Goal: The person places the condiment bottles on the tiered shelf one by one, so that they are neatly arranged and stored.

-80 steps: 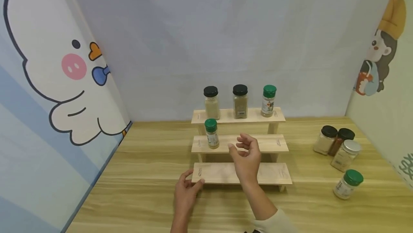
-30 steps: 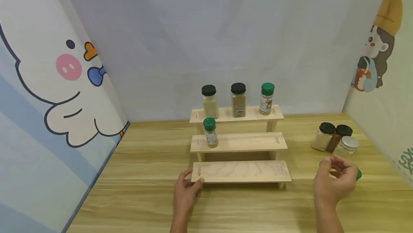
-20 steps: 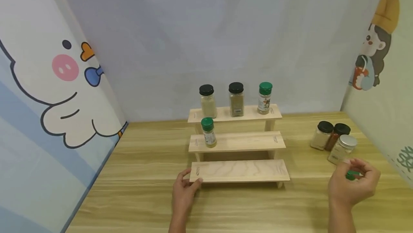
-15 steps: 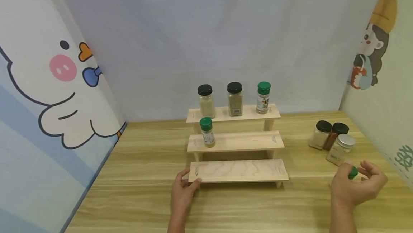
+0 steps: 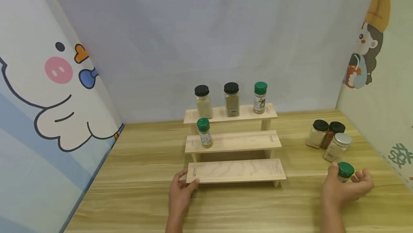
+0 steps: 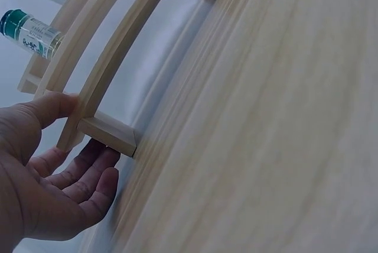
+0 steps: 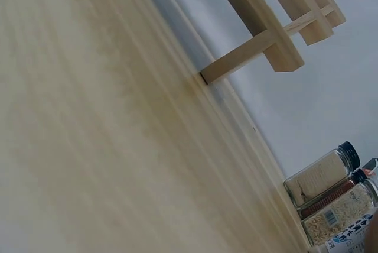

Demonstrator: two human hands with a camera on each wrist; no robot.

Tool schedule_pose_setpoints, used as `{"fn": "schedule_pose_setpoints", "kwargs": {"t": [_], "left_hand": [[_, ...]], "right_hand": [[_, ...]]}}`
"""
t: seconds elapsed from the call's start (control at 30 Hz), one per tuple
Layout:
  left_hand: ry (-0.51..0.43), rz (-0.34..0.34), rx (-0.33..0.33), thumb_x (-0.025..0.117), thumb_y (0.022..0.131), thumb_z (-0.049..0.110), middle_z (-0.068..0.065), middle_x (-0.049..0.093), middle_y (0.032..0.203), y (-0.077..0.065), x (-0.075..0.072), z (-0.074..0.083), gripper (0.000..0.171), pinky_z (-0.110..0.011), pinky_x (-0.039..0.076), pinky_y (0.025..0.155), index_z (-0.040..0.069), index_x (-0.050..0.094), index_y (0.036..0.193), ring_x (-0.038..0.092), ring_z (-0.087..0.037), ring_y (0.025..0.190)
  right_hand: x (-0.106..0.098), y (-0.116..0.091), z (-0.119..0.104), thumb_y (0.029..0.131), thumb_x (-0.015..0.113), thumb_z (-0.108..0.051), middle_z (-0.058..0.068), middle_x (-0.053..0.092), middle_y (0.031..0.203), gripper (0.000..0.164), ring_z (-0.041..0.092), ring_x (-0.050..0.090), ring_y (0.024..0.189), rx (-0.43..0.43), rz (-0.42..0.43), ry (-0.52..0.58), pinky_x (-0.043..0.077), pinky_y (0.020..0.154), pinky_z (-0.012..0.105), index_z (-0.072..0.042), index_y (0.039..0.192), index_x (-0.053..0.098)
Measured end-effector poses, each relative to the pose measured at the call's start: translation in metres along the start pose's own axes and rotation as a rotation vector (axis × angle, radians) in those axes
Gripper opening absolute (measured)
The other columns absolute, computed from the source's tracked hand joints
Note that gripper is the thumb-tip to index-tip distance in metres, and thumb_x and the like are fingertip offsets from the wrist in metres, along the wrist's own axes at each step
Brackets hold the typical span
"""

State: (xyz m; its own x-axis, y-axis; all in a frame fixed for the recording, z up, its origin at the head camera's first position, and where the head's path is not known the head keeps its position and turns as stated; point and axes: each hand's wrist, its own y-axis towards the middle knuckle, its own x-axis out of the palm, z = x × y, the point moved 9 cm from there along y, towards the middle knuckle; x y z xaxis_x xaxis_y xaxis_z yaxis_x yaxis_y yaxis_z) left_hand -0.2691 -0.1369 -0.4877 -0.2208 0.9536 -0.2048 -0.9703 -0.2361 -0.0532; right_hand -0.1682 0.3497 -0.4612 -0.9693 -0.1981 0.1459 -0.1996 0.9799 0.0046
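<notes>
My left hand (image 5: 179,194) holds the left end of the lowest board of a three-step wooden display shelf (image 5: 235,170). In the left wrist view its thumb lies on the board's edge, with the other fingers under and behind it. At the right, my right hand (image 5: 345,190) curls round a small spice jar with a green cap (image 5: 346,169), thumb on the left side and fingers on the right. The hand hides most of this jar's body in the head view. Its printed label (image 7: 354,232) shows at the corner of the right wrist view, beside the other jars.
On the top step stand two black-lidded jars (image 5: 232,100) and a green-capped jar (image 5: 259,98). Another green-capped jar (image 5: 204,132) stands at the middle step's left. Right of the shelf, two black-lidded jars (image 5: 317,134) and a silver-lidded jar (image 5: 337,148) cluster on the wooden table (image 5: 145,175).
My right hand has moved from over the middle step to the right and down round the green-capped jar. My left hand keeps its hold on the shelf. The head view has shifted slightly.
</notes>
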Motion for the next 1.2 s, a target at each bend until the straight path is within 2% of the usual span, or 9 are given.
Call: {"fn": "schedule_pose_setpoints", "kwargs": {"t": [0.13,0.27,0.5,0.73,0.9,1.07,1.2], "left_hand": [[0.013,0.003,0.005,0.077,0.075,0.013,-0.008,0.064,0.076,-0.001,-0.001,-0.001,0.053,-0.029,0.042,0.058,0.003,0.054,0.123,0.057,-0.016,0.065],[0.036,0.001,0.004,0.077,0.076,0.015,-0.008,0.063,0.077,-0.003,-0.002,-0.003,0.053,-0.031,0.042,0.06,0.004,0.054,0.123,0.057,-0.017,0.067],[0.046,0.012,-0.004,0.077,0.076,0.016,-0.008,0.063,0.077,-0.007,-0.004,-0.005,0.053,-0.032,0.042,0.06,0.005,0.055,0.123,0.057,-0.017,0.067],[0.023,0.01,-0.018,0.077,0.075,0.014,-0.008,0.063,0.077,-0.008,-0.004,-0.007,0.053,-0.031,0.042,0.059,0.005,0.055,0.123,0.057,-0.018,0.067],[0.029,-0.008,-0.017,0.077,0.076,0.017,-0.008,0.064,0.079,-0.01,-0.003,-0.006,0.054,-0.032,0.042,0.061,0.005,0.054,0.124,0.058,-0.019,0.069],[0.028,-0.028,0.007,0.076,0.077,0.018,-0.01,0.064,0.083,-0.007,-0.001,0.0,0.056,-0.033,0.042,0.06,0.005,0.052,0.126,0.058,-0.021,0.071],[0.027,-0.03,0.026,0.075,0.078,0.017,-0.011,0.064,0.083,-0.003,-0.001,0.004,0.055,-0.033,0.042,0.059,0.004,0.052,0.126,0.059,-0.022,0.071]], "right_hand": [[0.0,-0.001,0.01,0.08,0.07,-0.013,-0.004,0.032,0.116,0.059,0.006,0.03,0.106,0.058,-0.029,0.035,0.03,0.091,0.024,-0.018,0.128,0.036],[-0.001,-0.002,0.014,0.08,0.069,-0.01,-0.003,0.035,0.112,0.054,0.007,0.033,0.105,0.059,-0.026,0.047,0.034,0.089,0.025,-0.017,0.124,0.04],[-0.002,-0.002,0.011,0.078,0.068,-0.003,-0.002,0.04,0.1,0.043,0.007,0.043,0.093,0.029,-0.024,0.095,0.039,0.085,0.026,-0.014,0.112,0.045],[-0.002,-0.006,0.004,0.078,0.066,0.002,0.0,0.041,0.103,0.045,0.007,0.041,0.094,0.025,-0.073,0.131,0.04,0.083,0.021,-0.013,0.114,0.045],[0.001,-0.01,-0.007,0.076,0.071,0.001,0.001,0.045,0.104,0.045,0.008,0.042,0.091,-0.011,-0.108,0.128,0.039,0.074,0.016,-0.012,0.112,0.048],[0.014,-0.018,-0.026,0.073,0.074,0.002,0.002,0.049,0.102,0.044,0.01,0.044,0.089,-0.07,-0.147,0.182,0.034,0.068,0.019,-0.01,0.109,0.052],[0.028,-0.03,-0.04,0.073,0.072,0.005,0.004,0.05,0.1,0.042,0.012,0.044,0.089,-0.104,-0.195,0.223,0.035,0.068,0.021,-0.008,0.108,0.053]]}}
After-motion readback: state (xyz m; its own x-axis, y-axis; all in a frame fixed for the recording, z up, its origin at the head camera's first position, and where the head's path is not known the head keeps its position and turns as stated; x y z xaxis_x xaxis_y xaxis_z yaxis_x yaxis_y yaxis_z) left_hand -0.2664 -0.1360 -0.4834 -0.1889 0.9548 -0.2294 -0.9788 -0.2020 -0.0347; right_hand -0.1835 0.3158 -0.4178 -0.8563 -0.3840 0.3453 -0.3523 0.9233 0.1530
